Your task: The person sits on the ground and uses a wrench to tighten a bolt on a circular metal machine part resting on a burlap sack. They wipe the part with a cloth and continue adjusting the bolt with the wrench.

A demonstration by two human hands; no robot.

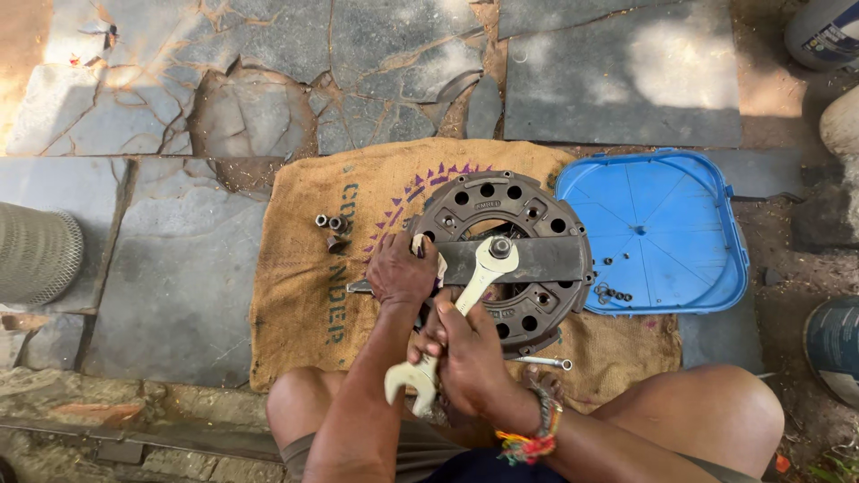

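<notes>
- Far left, off the sack, a roll of grey wire mesh [36, 253] lies on the stone paving [179, 286].
- On the burlap sack [304, 295], near its upper left part, a small cluster of nuts [333, 228] sits loose, well apart from the hands.
- Left hand [402, 271] is pressed down on the left end of the flat steel bar [519, 259], fingers curled over a bit of cloth there; whether it truly grips the bar I cannot tell.
- Below it, the right hand [470, 358] is wrapped tight around the shank of the big open-ended spanner [461, 309], fist closed, lower jaw end poking out toward the person's knees.
- The spanner's upper end sits on the bolt [500, 247] at the middle of the bar.
- That bar lies straight across the clutch pressure plate [528, 309], a round, dark, holed casting resting on the sack's right half, toward its upper edge.
- A thin metal pin [544, 362] lies on the sack just below the plate.
- Right of the plate, touching its edge, a blue plastic lid [662, 215] lies upturned, with small bolts and washers [616, 291] in its lower left corner.
- Bare knees frame the sack's near edge.
</notes>
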